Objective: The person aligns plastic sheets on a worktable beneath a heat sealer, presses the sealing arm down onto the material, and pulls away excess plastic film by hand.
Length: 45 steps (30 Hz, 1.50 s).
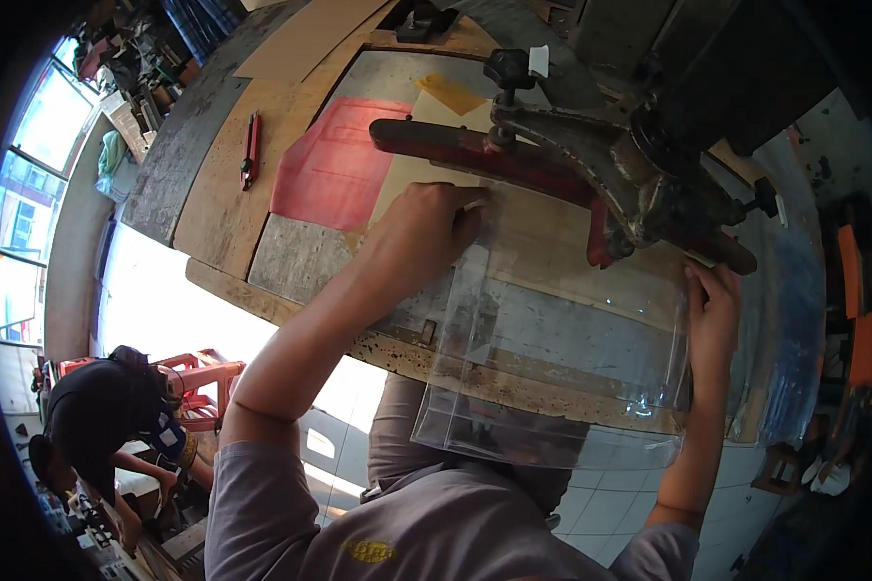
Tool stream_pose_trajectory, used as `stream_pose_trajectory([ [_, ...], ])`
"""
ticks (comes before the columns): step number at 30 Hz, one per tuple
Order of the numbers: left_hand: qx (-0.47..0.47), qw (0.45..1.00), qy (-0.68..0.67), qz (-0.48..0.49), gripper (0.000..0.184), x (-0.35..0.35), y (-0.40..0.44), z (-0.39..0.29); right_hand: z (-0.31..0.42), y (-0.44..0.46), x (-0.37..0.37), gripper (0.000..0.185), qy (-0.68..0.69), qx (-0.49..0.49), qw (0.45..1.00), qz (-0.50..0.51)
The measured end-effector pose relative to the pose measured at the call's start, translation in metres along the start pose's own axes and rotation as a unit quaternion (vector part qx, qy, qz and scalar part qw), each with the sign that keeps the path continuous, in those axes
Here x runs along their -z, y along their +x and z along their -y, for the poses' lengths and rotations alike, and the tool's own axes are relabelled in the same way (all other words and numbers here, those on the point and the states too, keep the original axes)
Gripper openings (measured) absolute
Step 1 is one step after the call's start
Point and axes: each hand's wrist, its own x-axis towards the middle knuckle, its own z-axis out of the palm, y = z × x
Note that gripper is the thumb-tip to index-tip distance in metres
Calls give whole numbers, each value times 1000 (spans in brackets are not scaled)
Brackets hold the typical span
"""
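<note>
A clear plastic sheet, folded like a sleeve [572, 339], lies across the worktable's front and hangs over its edge toward my lap. My left hand [424, 230] is closed on its upper left corner, thumb and fingers pinched together. At its upper right corner my right hand [714, 308] pinches the edge, close to the end of a dark press bar. That bar belongs to a heavy metal press [610, 145] with black knobs, standing above the sheet's far edge. Whether the bar touches the plastic I cannot tell.
A red translucent sheet [331, 165] lies left of the press, with a red utility knife [251, 151] farther left. Brown board [305, 41] is at the back. More clear plastic [793, 368] hangs at the right. Another person [102, 416] bends over at lower left.
</note>
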Motion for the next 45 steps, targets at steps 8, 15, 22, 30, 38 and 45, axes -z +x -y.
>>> stream_pose_trajectory([
  [8, -7, 1000, -7, -17, 28, 0, -1, -1, -1, -2, -2, 23, 22, 8, 1000, -19],
  [15, -48, 997, 64, -18, 33, -5, -1, 8, 2, -3, -1, 23, 7, 32, 999, -42],
  [22, -71, 986, 147, 19, 33, 2, -12, 4, 10, -9, 7, 21, 18, 1, 999, -31],
  [30, -87, 987, 135, -6, 33, 0, -14, 14, -2, -13, 7, 18, 14, 62, 997, -40],
  [38, -159, 957, 242, -26, 25, -12, -15, 13, -11, -9, 2, 18, 13, 94, 994, -47],
  [45, -159, 958, 235, -54, 27, -15, -20, 8, -9, -10, -2, 20, -7, 71, 996, -53],
])
